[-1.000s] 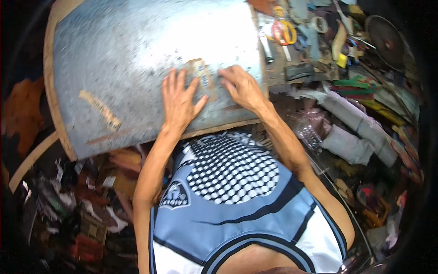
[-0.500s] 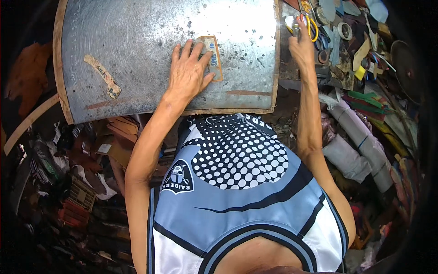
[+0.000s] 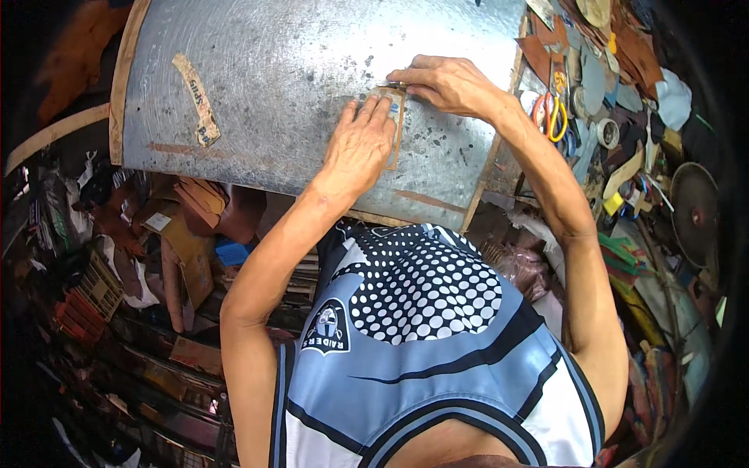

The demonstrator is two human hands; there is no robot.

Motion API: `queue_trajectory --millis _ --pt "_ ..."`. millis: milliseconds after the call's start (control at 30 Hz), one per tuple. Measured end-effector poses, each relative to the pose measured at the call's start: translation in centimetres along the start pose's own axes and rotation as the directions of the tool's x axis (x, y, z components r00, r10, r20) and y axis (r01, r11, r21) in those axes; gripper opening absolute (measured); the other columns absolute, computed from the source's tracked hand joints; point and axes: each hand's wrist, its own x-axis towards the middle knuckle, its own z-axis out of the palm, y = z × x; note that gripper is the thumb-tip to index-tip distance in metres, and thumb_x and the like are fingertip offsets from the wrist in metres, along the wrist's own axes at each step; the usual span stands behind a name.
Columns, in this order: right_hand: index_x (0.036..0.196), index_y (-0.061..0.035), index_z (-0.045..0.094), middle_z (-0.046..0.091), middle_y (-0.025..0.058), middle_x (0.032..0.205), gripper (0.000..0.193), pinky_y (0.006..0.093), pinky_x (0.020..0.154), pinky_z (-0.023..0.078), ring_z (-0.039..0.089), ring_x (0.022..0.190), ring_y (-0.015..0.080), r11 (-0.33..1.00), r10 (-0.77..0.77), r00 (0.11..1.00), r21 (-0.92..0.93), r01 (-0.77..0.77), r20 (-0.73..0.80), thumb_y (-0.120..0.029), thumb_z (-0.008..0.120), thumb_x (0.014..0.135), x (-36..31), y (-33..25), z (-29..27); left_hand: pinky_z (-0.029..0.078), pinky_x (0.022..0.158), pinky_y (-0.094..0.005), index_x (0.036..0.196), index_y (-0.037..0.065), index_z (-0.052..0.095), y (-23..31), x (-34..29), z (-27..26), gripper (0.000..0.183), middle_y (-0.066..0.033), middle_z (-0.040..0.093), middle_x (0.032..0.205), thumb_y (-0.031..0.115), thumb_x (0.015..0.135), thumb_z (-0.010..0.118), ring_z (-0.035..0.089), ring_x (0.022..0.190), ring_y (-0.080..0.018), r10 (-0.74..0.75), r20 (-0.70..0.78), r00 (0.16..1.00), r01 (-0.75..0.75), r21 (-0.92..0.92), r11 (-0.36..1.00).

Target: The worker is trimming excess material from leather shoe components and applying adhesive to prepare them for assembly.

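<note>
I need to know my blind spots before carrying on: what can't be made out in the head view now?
Head view:
- Small slim tool: mostly covered by the right hand; its kind is unclear.
- Flat tan piece: partly hidden under the left hand.
- Metal-topped table: far edge cut off by the picture's top edge.
- Lower-left clutter: too dark to identify fully.

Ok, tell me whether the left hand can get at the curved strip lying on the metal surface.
Probably yes: only open metal surface separates the left hand from the curved strip, though it would have to lift off the flat brown piece.
</note>
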Motion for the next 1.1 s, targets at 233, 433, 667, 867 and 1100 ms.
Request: queue_trajectory --millis 233,433,667,867,1100 --pt "0.12 -0.0143 0.066 0.068 0.0081 0.105 0.032 0.0409 0.081 0.053 0.065 0.094 0.0299 0.985 -0.172 0.985 0.018 0.171 0.025 -0.017 0.064 0.088 2.1 1.2 -1.0 0.035 0.107 -0.0537 0.105 -0.003 0.058 0.2 0.3 0.1 0.023 -0.0237 0.051 0.136 0.007 0.085 0.057 0.046 0.131 -0.037 -0.013 -0.065 0.998 0.01 -0.044 0.999" --pt "0.117 -0.0119 0.067 0.069 0.0093 0.106 0.029 0.0412 0.082 0.053 0.065 0.096 0.0306 0.985 -0.171 0.98 0.029 0.169 0.099 -0.017 0.064 0.088 2.9 1.6 -0.9 0.035 0.107 -0.054 0.103 -0.002 0.057 0.2 0.3 0.1 0.02 -0.0237 0.051 0.137 0.007 0.086 0.055 0.046 0.132 -0.037 -0.02 -0.071 0.997 0.017 -0.053 0.998" --pt "0.11 -0.0109 0.07 0.072 0.0103 0.098 0.025 0.041 0.078 0.054 0.068 0.09 0.0298 0.973 -0.23 0.972 0.027 0.229 0.051 -0.018 0.065 0.087 3.2 1.9 -0.9 0.034 0.108 -0.0536 0.108 0.0 0.056 0.0 0.4 -0.1 0.031 -0.0213 0.048 0.141 0.006 0.079 0.065 0.043 0.134 -0.0355 -0.03 -0.013 0.999 0.029 -0.063 0.998" --pt "0.11 -0.0094 0.07 0.071 0.0089 0.101 0.024 0.0408 0.079 0.054 0.068 0.092 0.0292 0.974 -0.227 0.972 0.019 0.226 0.06 -0.018 0.064 0.088 3.0 1.7 -1.1 0.034 0.109 -0.0527 0.113 0.0 0.056 0.0 0.5 -0.3 0.04 -0.0192 0.047 0.142 0.01 0.077 0.071 0.041 0.136 -0.0331 -0.05 0.016 0.999 0.051 -0.06 0.997" --pt "0.113 -0.0078 0.066 0.067 0.0088 0.107 0.025 0.0425 0.079 0.053 0.065 0.094 0.0326 0.98 -0.189 0.981 0.079 0.185 0.049 -0.014 0.061 0.089 2.0 1.6 -0.8 0.033 0.109 -0.0521 0.115 0.001 0.056 0.0 0.6 -0.6 0.042 -0.0183 0.046 0.143 0.012 0.077 0.073 0.041 0.136 -0.032 -0.048 0.044 0.998 0.05 -0.05 0.997"
